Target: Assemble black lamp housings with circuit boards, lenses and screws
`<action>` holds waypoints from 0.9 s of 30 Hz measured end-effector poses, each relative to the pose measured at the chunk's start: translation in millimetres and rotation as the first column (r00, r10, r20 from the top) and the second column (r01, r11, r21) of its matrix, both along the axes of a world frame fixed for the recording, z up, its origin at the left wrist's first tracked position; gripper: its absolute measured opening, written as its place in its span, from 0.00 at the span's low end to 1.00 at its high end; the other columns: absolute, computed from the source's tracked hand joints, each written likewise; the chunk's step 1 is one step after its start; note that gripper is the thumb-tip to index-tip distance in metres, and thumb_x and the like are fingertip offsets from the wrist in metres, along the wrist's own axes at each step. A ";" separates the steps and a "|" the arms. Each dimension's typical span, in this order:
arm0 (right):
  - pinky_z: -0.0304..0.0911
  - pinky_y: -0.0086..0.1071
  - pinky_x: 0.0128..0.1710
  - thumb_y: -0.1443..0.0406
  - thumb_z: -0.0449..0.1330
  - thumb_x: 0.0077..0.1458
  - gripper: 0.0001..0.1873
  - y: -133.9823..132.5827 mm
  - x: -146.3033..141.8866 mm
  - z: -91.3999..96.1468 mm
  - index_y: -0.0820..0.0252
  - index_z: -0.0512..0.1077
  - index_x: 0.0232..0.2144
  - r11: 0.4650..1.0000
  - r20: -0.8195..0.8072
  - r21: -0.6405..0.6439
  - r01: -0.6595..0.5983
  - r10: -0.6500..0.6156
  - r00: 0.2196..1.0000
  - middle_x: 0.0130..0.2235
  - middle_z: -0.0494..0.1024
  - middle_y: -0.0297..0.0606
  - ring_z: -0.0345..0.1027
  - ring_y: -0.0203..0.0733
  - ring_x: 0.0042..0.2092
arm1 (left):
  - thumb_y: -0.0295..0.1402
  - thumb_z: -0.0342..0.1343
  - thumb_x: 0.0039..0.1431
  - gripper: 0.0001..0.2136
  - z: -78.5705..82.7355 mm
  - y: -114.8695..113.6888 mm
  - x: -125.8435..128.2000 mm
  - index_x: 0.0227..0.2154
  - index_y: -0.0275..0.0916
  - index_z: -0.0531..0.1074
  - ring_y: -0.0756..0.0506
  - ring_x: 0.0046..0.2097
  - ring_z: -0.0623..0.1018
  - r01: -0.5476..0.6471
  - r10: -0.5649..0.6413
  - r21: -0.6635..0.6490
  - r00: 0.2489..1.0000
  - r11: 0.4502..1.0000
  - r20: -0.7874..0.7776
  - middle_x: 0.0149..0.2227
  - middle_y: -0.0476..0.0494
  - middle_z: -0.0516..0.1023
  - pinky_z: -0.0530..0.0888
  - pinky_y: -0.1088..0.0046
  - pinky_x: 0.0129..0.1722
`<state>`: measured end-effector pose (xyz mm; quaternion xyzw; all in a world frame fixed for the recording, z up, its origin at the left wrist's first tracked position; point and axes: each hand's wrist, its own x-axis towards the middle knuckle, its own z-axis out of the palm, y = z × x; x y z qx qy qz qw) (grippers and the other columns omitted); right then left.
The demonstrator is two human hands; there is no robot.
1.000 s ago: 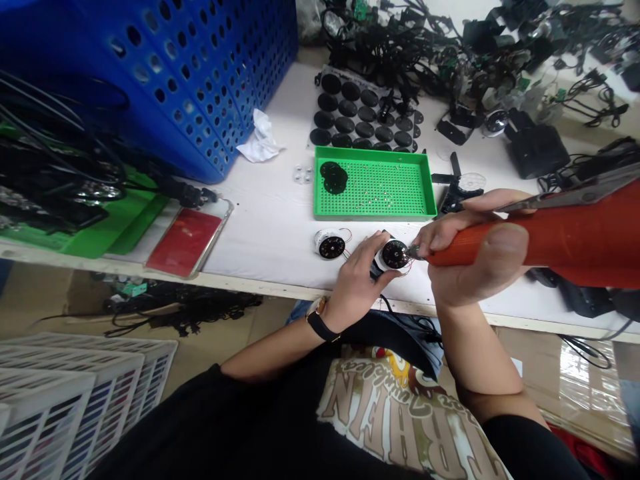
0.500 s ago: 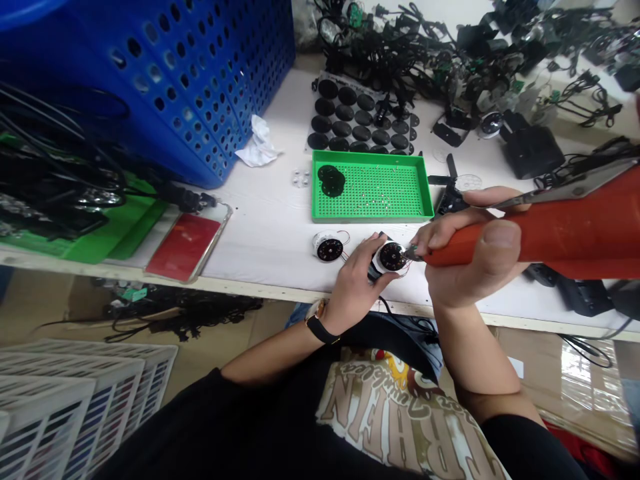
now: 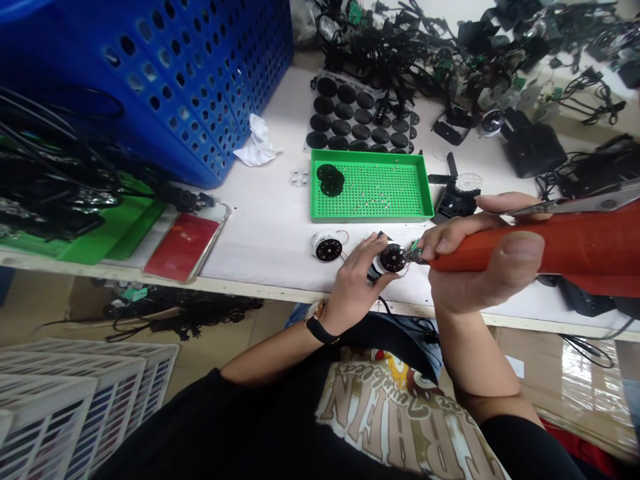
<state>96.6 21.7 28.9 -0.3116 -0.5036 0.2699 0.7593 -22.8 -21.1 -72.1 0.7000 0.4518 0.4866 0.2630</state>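
Left hand (image 3: 357, 283) curled around a small round motor (image 3: 393, 259), fingers closed on its side, black disc face up, held just above the white table (image 3: 260, 230). Right hand (image 3: 473, 270) closed in a full fist grip on a thick orange-handled tool (image 3: 540, 257), metal tip right at the motor's edge among thin wires; can't tell if it's touching. Long scissor blade (image 3: 575, 208) lies along the top of that hand. Second motor (image 3: 329, 248) sits on the table just left of the left hand. Green tray (image 3: 370, 217) holds a stack of black discs (image 3: 329, 180) and scattered tiny screws. Black discs on a sheet (image 3: 345, 113) behind it. Blue perforated crate (image 3: 165, 87) at left. Versus the earlier frame, the orange handle now sits more level, and the tip is slightly further right.
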 end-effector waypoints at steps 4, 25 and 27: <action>0.62 0.40 0.17 0.45 0.63 0.62 0.15 -2.0 2.1 -2.4 0.43 0.74 0.42 0.999 0.041 -0.026 0.020 -0.019 0.999 0.18 0.65 0.25 0.52 0.37 0.14 | 0.38 0.66 0.65 0.26 -0.1 0.4 -0.6 0.64 0.45 0.68 0.37 0.68 0.75 0.008 -0.008 0.014 1.000 1.000 -0.020 0.63 0.37 0.79 0.74 0.50 0.68; 0.56 0.34 0.14 0.44 0.63 0.61 0.16 -2.4 -4.4 1.7 0.46 0.73 0.34 0.999 0.097 -0.034 0.016 -0.013 0.995 0.18 0.61 0.24 0.55 0.37 0.14 | 0.38 0.65 0.66 0.27 -1.5 -0.2 -0.7 0.65 0.44 0.67 0.38 0.68 0.75 -0.006 0.006 -0.005 0.999 1.000 -0.038 0.64 0.37 0.78 0.75 0.52 0.67; 0.56 0.35 0.14 0.43 0.63 0.60 0.17 -1.8 -5.1 1.6 0.46 0.71 0.34 0.999 0.109 -0.030 0.024 -0.021 0.994 0.17 0.61 0.24 0.54 0.37 0.14 | 0.39 0.65 0.66 0.28 -2.3 -0.2 -0.8 0.66 0.44 0.66 0.37 0.68 0.75 -0.006 0.006 -0.020 0.999 1.000 -0.037 0.64 0.37 0.78 0.75 0.52 0.67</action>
